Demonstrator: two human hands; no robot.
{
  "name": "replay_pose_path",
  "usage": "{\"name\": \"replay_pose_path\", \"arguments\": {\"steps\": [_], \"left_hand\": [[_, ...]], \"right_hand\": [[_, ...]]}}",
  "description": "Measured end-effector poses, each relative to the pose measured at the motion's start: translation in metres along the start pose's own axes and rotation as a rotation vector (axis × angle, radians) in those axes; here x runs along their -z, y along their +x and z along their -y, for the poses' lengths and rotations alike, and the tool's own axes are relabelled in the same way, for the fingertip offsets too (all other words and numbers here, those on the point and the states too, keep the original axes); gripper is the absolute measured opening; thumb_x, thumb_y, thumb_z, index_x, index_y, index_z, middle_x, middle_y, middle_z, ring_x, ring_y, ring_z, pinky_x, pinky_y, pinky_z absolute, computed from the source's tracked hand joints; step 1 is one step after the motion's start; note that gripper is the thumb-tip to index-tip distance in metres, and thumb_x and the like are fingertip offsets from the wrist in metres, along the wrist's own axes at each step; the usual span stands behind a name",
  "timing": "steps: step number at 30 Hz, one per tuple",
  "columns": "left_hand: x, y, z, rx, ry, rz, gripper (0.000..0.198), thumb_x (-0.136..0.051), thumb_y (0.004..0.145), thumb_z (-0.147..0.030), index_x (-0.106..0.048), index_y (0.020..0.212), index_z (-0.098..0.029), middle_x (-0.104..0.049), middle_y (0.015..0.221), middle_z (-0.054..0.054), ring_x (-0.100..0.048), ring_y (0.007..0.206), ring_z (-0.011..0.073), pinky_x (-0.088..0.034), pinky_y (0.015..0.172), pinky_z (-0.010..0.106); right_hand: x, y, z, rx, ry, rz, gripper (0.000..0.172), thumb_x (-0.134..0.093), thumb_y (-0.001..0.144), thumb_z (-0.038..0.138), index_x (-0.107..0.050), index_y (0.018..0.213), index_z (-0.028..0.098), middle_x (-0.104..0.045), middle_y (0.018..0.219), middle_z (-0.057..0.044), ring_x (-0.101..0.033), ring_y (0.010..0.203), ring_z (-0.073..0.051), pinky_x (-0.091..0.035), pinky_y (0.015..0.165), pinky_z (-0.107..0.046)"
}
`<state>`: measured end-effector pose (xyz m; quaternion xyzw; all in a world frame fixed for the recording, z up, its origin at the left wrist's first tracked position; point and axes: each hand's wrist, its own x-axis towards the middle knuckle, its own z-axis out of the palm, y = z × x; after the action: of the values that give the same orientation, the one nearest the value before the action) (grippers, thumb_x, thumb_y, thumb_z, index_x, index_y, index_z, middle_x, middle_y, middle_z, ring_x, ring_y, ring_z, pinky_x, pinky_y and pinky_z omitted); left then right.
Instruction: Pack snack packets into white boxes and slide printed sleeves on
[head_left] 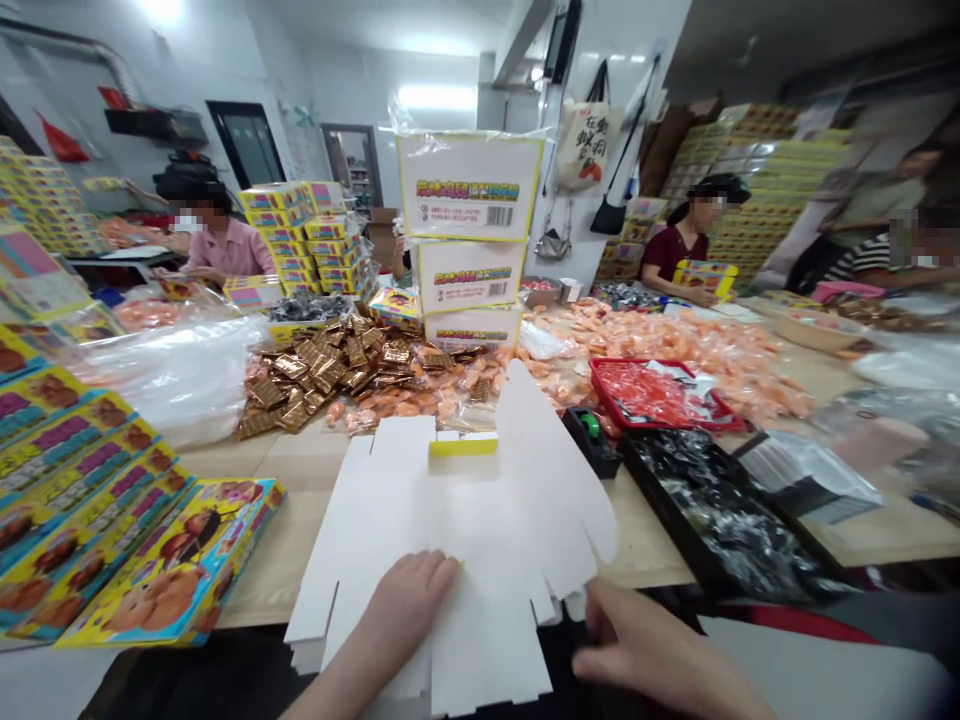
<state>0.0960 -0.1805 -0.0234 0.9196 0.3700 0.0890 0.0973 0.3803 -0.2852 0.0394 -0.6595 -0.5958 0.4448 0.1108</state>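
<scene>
A white unfolded carton blank [465, 520] lies flat at the near edge of the wooden table [300, 470], white side up, with one yellow flap [463, 443] standing at its far edge. My left hand [401, 610] rests palm down on the blank's near left part, fingers together and flat. My right hand [637, 645] lies at the blank's near right edge, fingers extended toward the tabs, holding nothing that I can see.
Flat colourful printed cartons [112, 520] are fanned out at left. Beyond lie gold wrapped candies [330, 375], orange candies [675, 345], stacked white boxes [469, 240], a red tray [652, 395], a tape dispenser [591, 432] and a black tray [720, 520]. Other people sit at the far side.
</scene>
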Motion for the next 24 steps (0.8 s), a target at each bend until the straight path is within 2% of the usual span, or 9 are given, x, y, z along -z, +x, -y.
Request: {"name": "replay_pose_path", "arguments": {"steps": [3,6,8,11,15,17,19,21,24], "left_hand": [[0.005,-0.013,-0.007,-0.125,0.022,0.084,0.067,-0.071,0.076,-0.026,-0.044,0.138,-0.020,-0.056,0.133,0.014,-0.057,0.118,0.0301,-0.049,0.097,0.043],[-0.003,-0.031,-0.020,-0.078,0.052,0.132,0.114,-0.085,0.052,-0.038,-0.029,0.149,-0.014,-0.041,0.148,0.020,-0.034,0.136,0.0449,-0.039,0.108,0.055],[-0.014,-0.039,-0.026,-0.054,0.087,0.083,0.107,-0.081,0.054,-0.022,-0.032,0.148,-0.014,-0.042,0.148,0.019,-0.026,0.139,0.0487,-0.036,0.108,0.060],[-0.023,-0.041,-0.030,-0.020,0.019,-0.132,0.078,-0.064,0.065,-0.005,-0.045,0.140,-0.016,-0.038,0.150,0.018,-0.024,0.141,0.0444,-0.040,0.106,0.058],[-0.015,-0.019,-0.026,0.109,-0.303,-0.376,0.024,-0.047,0.090,-0.013,-0.065,0.103,-0.023,-0.040,0.150,0.011,-0.046,0.132,0.0286,-0.049,0.101,0.045],[-0.013,-0.003,-0.025,0.235,-0.466,-0.495,0.018,-0.051,0.093,-0.023,-0.061,0.108,-0.023,-0.052,0.136,0.012,-0.059,0.117,0.0246,-0.055,0.093,0.042],[-0.016,0.010,-0.025,0.390,-0.553,-0.647,0.037,-0.058,0.090,-0.028,-0.048,0.125,-0.020,-0.055,0.128,0.015,-0.064,0.105,0.0238,-0.059,0.081,0.040],[-0.022,0.014,-0.027,0.444,-0.463,-0.751,0.041,-0.059,0.089,-0.028,-0.046,0.127,-0.020,-0.051,0.129,0.016,-0.061,0.106,0.0256,-0.058,0.078,0.040],[-0.026,0.008,-0.027,0.211,-0.106,-0.742,0.017,-0.058,0.090,-0.027,-0.062,0.107,-0.024,-0.057,0.126,0.009,-0.050,0.122,0.0292,-0.041,0.103,0.050]], "right_hand": [[-0.017,0.041,0.002,0.076,0.236,-0.368,0.039,-0.063,0.076,0.051,-0.071,0.092,0.016,-0.071,0.092,-0.009,-0.064,0.090,-0.024,-0.048,0.087,-0.034],[-0.044,0.077,0.014,0.020,0.611,-0.480,0.058,-0.040,0.087,0.064,-0.069,0.072,0.016,-0.070,0.076,-0.012,-0.066,0.080,-0.025,-0.051,0.084,-0.037],[-0.052,0.081,0.017,0.003,0.797,-0.445,0.060,-0.040,0.087,0.066,-0.072,0.079,0.015,-0.072,0.089,-0.012,-0.067,0.091,-0.025,-0.050,0.092,-0.038],[-0.046,0.065,0.008,0.000,0.808,-0.433,0.054,-0.050,0.083,0.066,-0.074,0.086,0.018,-0.071,0.107,-0.010,-0.061,0.111,-0.027,-0.038,0.108,-0.042],[-0.045,0.051,-0.008,0.018,0.732,-0.579,0.057,-0.057,0.079,0.065,-0.069,0.109,0.018,-0.064,0.122,-0.010,-0.049,0.127,-0.028,-0.031,0.113,-0.043],[-0.061,0.059,-0.008,0.082,0.660,-0.605,0.061,-0.056,0.081,0.063,-0.063,0.120,0.017,-0.062,0.125,-0.011,-0.049,0.127,-0.027,-0.032,0.113,-0.043],[-0.080,0.073,-0.003,0.147,0.541,-0.681,0.057,-0.053,0.084,0.059,-0.061,0.121,0.016,-0.064,0.120,-0.013,-0.053,0.121,-0.027,-0.037,0.109,-0.043],[-0.093,0.083,0.000,0.179,0.419,-0.814,0.050,-0.049,0.089,0.054,-0.060,0.119,0.016,-0.065,0.114,-0.013,-0.057,0.113,-0.027,-0.042,0.102,-0.041],[-0.093,0.076,-0.005,0.144,0.208,-0.916,0.039,-0.048,0.091,0.048,-0.064,0.107,0.016,-0.067,0.102,-0.012,-0.061,0.101,-0.026,-0.048,0.089,-0.037]]}}
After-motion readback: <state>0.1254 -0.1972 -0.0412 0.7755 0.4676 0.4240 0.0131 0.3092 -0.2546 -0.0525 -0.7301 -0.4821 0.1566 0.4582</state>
